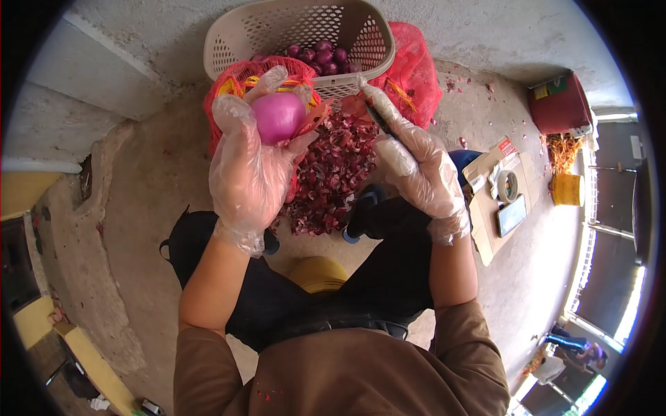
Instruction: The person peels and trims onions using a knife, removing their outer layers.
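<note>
My left hand (244, 170), in a clear plastic glove, holds a smooth pinkish-purple onion (279, 118) in curled fingers. A loose flap of reddish skin (313, 119) hangs at the onion's right side. My right hand (424, 163), gloved the same way, is closed round a knife (378, 114); its dark blade shows beside the stretched index finger, and the handle is hidden in the palm. The two hands are apart, above a heap of red onion skins (333, 173) on the floor between my feet.
Ahead, a beige perforated basket (239, 43) contains several red onions (325, 57). Red mesh bags (416, 73) flank it. To the right, cardboard (485, 222) bears a tape roll (508, 185) and a phone (512, 215). Beyond are a red bucket (555, 107) and another person (590, 353).
</note>
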The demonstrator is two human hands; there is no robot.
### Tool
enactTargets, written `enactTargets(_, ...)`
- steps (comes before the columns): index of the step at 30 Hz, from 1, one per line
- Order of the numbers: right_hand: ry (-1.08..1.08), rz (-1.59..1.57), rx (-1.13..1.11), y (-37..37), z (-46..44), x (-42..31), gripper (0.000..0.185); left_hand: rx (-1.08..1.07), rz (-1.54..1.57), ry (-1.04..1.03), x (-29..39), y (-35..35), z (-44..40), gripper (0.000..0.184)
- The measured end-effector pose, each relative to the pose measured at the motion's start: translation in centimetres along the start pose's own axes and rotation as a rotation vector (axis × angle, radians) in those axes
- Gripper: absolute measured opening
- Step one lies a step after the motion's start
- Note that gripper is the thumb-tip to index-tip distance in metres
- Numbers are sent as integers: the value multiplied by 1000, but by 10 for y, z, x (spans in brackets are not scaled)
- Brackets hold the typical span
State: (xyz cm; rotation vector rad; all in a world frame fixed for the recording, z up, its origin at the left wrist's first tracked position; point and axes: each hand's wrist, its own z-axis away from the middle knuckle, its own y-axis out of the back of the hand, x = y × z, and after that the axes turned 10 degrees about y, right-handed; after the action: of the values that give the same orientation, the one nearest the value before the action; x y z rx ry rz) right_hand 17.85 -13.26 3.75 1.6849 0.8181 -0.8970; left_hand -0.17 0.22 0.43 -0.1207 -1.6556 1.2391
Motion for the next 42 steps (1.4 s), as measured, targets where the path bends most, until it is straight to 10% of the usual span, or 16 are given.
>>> enactTargets(9,0,-330,-107,-21,4,3,88,-9,37,135,-6,-3,3,61)
enactTargets(18,247,-117,-44,-43,0,12,79,-90,115,201,-19,0,6,66)
enactTargets(42,41,-244,110,-49,3,5,57,-58,48,187,-12,-12,7,49)
